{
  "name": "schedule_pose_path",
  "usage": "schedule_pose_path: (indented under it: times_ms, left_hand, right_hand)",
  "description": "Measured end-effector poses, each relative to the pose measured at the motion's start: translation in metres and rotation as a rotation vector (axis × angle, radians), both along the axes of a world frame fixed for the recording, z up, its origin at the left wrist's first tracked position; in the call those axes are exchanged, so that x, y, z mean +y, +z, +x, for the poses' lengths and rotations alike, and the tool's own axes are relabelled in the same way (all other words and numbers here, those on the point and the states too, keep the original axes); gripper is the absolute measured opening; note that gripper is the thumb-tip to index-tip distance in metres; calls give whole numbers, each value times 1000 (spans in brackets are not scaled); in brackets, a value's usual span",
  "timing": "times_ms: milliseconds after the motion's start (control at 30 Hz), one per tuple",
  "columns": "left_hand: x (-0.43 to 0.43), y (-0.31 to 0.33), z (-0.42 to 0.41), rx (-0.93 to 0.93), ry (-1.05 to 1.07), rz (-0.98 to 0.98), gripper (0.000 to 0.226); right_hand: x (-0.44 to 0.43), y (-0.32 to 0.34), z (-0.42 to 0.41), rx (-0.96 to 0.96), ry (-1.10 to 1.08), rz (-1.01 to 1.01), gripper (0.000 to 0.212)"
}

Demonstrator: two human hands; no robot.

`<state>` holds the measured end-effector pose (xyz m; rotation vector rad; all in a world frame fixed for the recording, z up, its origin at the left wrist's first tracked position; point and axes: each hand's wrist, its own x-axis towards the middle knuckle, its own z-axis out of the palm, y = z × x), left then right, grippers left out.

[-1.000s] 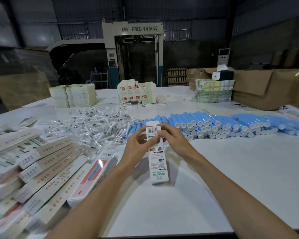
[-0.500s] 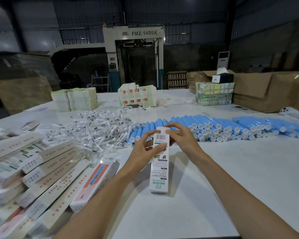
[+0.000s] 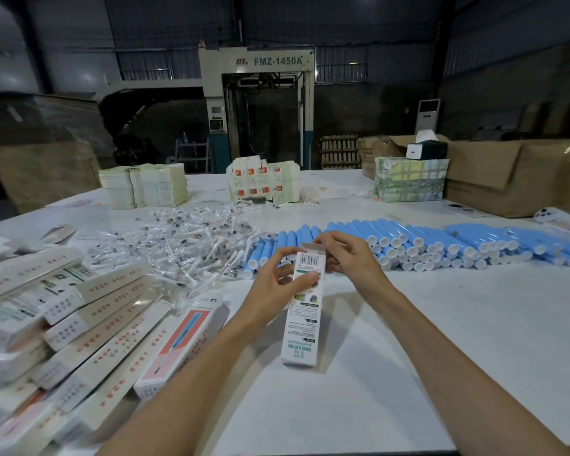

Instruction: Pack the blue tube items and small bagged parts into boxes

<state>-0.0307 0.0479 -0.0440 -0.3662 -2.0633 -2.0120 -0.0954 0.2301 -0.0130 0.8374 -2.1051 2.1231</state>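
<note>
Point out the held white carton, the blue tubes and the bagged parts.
Tall white cardboard carton (image 3: 301,327), head view, front panel.
Blue plastic tubes (image 3: 408,233), head view, a tube's side.
Clear bagged small parts (image 3: 195,238), head view, pile's middle.

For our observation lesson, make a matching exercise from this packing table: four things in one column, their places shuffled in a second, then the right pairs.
1. blue tubes
2. bagged parts
3. box with open flap
4. pile of boxes

A. held between left hand and right hand
B. at the near left
C. in rows, behind and right of the hands
D. loose heap left of the tubes

Pairs: 1-C, 2-D, 3-A, 4-B
</note>
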Motion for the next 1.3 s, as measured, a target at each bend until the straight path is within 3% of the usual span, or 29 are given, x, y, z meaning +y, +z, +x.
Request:
schedule_pose_path:
  times_ms: [367, 667, 933, 1100, 1300]
  left_hand:
    - [-2, 2, 1, 19, 20, -39, 56]
    - [-2, 4, 4, 29, -13, -100, 67]
    - [-2, 6, 7, 45, -70, -193, 74]
    - [2, 5, 3, 62, -20, -136, 68]
    - [0, 3, 3, 53, 18, -128, 65]
  right_hand:
    - [-3, 7, 2, -228, 101, -157, 15]
    - [0, 6, -2, -368, 66, -142, 18]
    - [8, 8, -4, -393, 2, -128, 7]
    - [9, 12, -2, -429, 112, -227, 25]
    - [4, 10, 1, -496, 165, -330, 27]
